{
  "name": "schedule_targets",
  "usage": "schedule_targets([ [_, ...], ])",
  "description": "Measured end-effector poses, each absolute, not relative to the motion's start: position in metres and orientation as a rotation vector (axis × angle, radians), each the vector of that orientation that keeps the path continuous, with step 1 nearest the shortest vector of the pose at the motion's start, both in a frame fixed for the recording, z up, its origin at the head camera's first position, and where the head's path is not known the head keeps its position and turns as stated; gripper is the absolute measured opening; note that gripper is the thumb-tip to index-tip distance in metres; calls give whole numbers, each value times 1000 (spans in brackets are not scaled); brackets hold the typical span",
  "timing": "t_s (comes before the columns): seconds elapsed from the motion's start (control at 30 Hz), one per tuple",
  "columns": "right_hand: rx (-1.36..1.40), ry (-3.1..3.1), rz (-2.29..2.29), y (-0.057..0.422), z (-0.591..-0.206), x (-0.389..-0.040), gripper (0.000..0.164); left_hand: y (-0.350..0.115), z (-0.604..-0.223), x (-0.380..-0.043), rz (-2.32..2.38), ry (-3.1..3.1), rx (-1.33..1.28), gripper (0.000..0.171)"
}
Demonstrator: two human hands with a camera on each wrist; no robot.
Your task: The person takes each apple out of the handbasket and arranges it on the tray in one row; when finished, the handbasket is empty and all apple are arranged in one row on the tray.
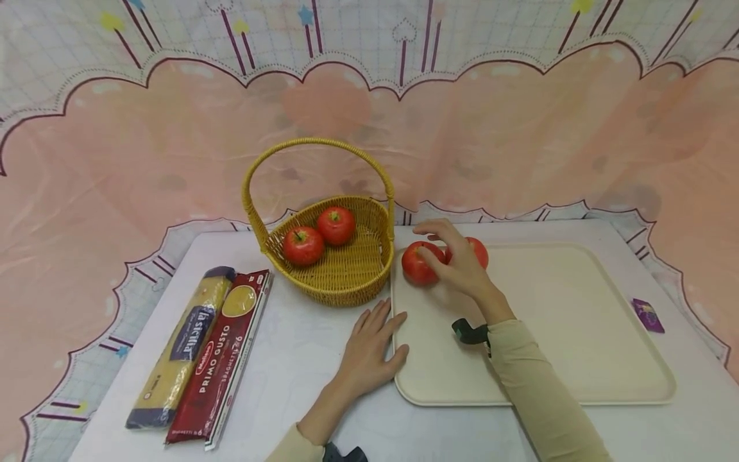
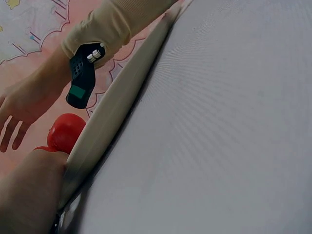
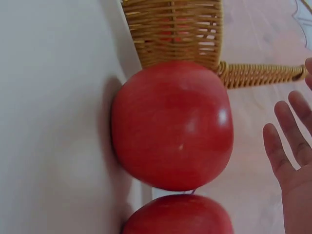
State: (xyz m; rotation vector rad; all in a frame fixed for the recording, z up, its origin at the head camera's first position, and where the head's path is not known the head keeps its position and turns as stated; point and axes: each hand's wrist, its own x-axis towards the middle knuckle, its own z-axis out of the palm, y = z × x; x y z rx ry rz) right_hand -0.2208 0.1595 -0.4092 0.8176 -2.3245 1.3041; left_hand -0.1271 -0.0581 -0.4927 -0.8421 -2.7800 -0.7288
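Two red apples lie side by side at the far left corner of the cream tray: the left apple and, partly behind my right hand, the right apple. Over them hovers my right hand, fingers spread and slightly bent. The right wrist view shows a gap between that hand and the nearer apple. My left hand rests flat beside the tray's left edge, thumb and fingertips at the rim. Two more apples, one front left and one behind, sit in the wicker basket.
The basket's tall handle arches above it, left of the tray. At the table's left lie a yellow spaghetti pack and a red spaghetti pack. A small purple packet lies right of the tray. A patterned cloth hangs behind.
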Motion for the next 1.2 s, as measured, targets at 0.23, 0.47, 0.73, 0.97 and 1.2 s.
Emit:
schedule_targets([
  [0.23,944,-2337,1226,151,-404,-230,39,-59,-492,-127,-721,-2772,-845,53],
  [0.47,1082,-2354,1056,140,-388,-241,36,-58,-491,-127,-727,-2769,-846,53],
  [0.73,1243,-2361,851,124,-377,-252,34,-58,-492,-127,-721,-2784,-842,53],
  [0.97,1313,-2411,743,117,-366,-256,31,-58,-491,-128,-725,-2775,-845,52],
  [1.2,1330,-2461,709,112,-360,-258,33,-58,-490,-126,-726,-2799,-839,52],
])
